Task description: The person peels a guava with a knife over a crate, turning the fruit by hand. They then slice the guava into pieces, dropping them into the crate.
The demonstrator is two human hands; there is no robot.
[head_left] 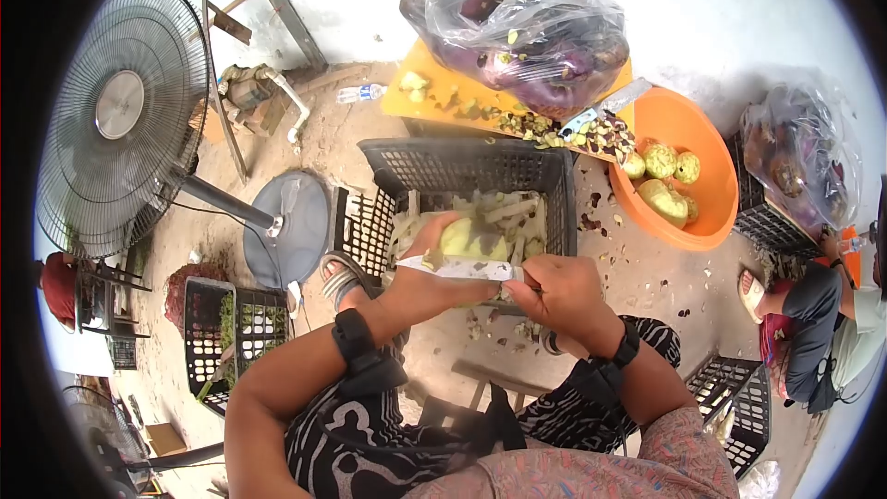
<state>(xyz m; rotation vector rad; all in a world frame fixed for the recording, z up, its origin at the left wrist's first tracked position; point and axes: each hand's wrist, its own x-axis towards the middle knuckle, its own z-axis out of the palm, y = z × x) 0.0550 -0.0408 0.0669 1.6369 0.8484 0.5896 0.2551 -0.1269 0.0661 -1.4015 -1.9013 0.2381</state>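
Both hands worked over the black crate (554, 187), so cut strips dropped inside. Your left hand (427, 259) cupped a peeled yellow-green vegetable (473, 240); your right hand (562, 294) was clenched around a knife (462, 267), blade laid across it.

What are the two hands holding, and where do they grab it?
The left hand cups a peeled pale green vegetable from underneath. The right hand grips a knife by its handle end, the blade lying across the vegetable.
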